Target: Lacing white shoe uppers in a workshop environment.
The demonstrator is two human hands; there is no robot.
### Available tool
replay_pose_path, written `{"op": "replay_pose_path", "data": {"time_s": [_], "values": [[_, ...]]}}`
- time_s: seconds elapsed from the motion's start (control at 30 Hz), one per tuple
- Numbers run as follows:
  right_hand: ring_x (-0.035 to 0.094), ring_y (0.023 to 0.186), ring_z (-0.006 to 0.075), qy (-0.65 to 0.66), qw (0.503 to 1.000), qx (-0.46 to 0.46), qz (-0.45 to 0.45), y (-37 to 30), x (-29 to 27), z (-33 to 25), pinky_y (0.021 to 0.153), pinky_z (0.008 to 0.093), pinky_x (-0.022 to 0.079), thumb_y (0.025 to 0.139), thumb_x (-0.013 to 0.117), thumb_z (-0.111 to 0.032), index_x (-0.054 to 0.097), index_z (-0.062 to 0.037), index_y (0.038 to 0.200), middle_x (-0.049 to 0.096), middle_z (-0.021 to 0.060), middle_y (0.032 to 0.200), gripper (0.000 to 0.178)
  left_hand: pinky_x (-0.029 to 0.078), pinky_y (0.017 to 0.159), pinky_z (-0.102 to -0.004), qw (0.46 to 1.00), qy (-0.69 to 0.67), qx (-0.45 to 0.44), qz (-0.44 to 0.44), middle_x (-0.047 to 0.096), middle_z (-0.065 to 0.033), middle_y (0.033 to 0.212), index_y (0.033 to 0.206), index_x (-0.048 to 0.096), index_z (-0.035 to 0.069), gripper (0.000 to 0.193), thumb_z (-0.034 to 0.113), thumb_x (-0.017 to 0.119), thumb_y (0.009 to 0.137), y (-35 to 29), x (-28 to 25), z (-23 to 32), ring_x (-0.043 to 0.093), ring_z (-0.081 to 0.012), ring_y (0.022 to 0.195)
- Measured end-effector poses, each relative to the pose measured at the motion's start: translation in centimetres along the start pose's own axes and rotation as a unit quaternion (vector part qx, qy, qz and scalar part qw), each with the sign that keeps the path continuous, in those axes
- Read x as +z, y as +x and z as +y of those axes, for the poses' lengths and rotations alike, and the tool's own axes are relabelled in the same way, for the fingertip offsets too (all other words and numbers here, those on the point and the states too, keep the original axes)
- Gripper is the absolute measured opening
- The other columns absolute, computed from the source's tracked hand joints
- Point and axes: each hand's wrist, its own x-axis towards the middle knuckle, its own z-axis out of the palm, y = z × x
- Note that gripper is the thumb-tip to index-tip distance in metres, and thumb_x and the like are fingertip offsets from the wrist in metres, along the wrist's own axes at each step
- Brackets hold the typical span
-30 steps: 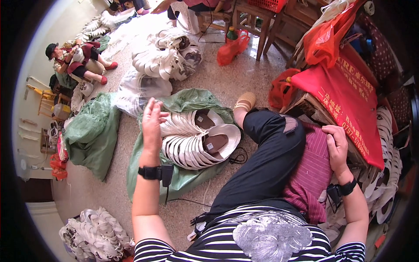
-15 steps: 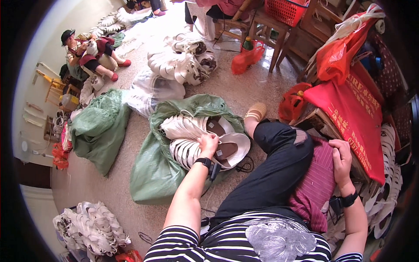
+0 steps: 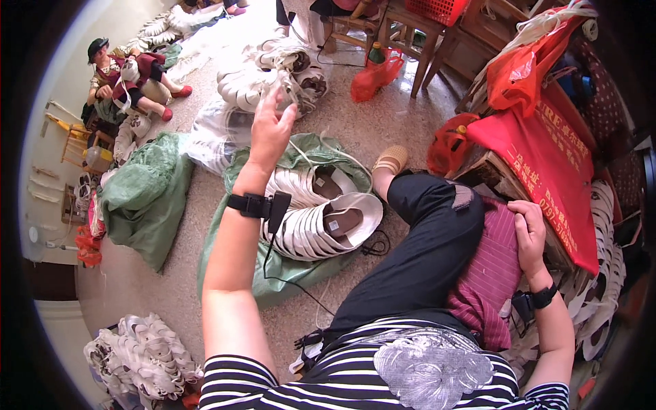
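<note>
My left hand (image 3: 270,133) is raised over the green woven sack, its fingers bent toward the thumb. A thin white cord (image 3: 302,154) comes up to it from a pair of shoes; the grip itself is partly hidden. White strappy shoes (image 3: 307,239) with brown insoles lie side by side on the green woven sack (image 3: 263,280). Loosely curled and unmoving, my right hand (image 3: 529,236) rests at the edge of a maroon striped cloth (image 3: 485,280) over my right thigh. It holds nothing that I can see.
Bundled white shoe uppers (image 3: 273,78) lie beyond the sack, and another heap (image 3: 143,355) sits at lower left. A second green sack (image 3: 147,198) stands left. A red banner (image 3: 540,178) covers a box at right. Far left, a person (image 3: 130,78) sits working.
My left hand has left the shoes and risen forward and to the left, the white cord stretching up with it. The right hand stays on the cloth, and the whole view has shifted slightly.
</note>
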Motion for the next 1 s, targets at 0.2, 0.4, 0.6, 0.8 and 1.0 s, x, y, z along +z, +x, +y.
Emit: {"op": "replay_pose_path", "data": {"time_s": [0.2, 0.4, 0.6, 0.8, 1.0], "values": [[0.056, 0.105, 0.0256, 0.014, 1.000, -0.007, 0.001, -0.2, 0.1, 0.0, 0.096, 0.0338, 0.041, 0.091, 0.048, -0.006, 0.064, -0.0004, 0.102, 0.063, 0.0122, 0.107, 0.019, 0.052, 0.074, -0.0410, 0.877, 0.278, 0.084, -0.383, 0.064, -0.0123, 0.088, 0.090, 0.069, 0.009, 0.013, 0.017, 0.065, 0.082, -14.9, 3.0, -10.6, 0.062, -0.0316, 0.086], [0.057, 0.101, 0.0265, 0.009, 1.000, -0.012, 0.024, -0.5, -0.1, 0.1, 0.094, 0.0352, 0.043, 0.089, 0.052, -0.003, 0.064, -0.0008, 0.099, 0.064, 0.0122, 0.103, 0.017, 0.044, 0.079, -0.0465, 0.758, 0.456, 0.103, -0.454, 0.060, -0.0002, 0.089, 0.080, 0.071, 0.019, 0.012, 0.026, 0.066, 0.072, -25.6, 4.6, -12.6, 0.052, -0.0269, 0.105], [0.057, 0.100, 0.0267, 0.004, 0.999, -0.023, 0.033, -0.5, 0.0, 0.0, 0.093, 0.0352, 0.043, 0.088, 0.053, -0.003, 0.064, -0.0012, 0.098, 0.065, 0.0120, 0.102, 0.016, 0.043, 0.075, -0.0452, 0.840, 0.319, 0.059, -0.435, 0.063, 0.0002, 0.079, 0.070, 0.067, 0.018, 0.015, 0.031, 0.065, 0.076, -23.4, 3.6, -12.1, 0.055, -0.0277, 0.089], [0.058, 0.098, 0.0288, -0.007, 0.998, -0.043, 0.045, -0.6, -0.1, 0.0, 0.091, 0.0364, 0.045, 0.086, 0.054, -0.002, 0.065, -0.0016, 0.097, 0.065, 0.0122, 0.100, 0.016, 0.046, 0.071, -0.0275, 0.938, -0.058, -0.220, -0.261, 0.066, 0.0011, 0.084, 0.087, 0.068, 0.006, 0.021, 0.026, 0.066, 0.091, -13.8, 1.6, -3.8, 0.057, -0.0096, 0.078], [0.056, 0.104, 0.0321, -0.052, 0.994, -0.096, 0.023, -0.4, -1.0, -0.1, 0.094, 0.0395, 0.044, 0.081, 0.061, -0.003, 0.061, -0.0005, 0.104, 0.062, 0.0156, 0.105, 0.023, 0.048, 0.079, -0.0225, 0.895, -0.380, -0.144, -0.186, 0.067, -0.0019, 0.098, 0.108, 0.064, 0.001, 0.025, 0.023, 0.058, 0.098, -5.0, 0.0, 14.4, 0.061, -0.0072, 0.084]]}}
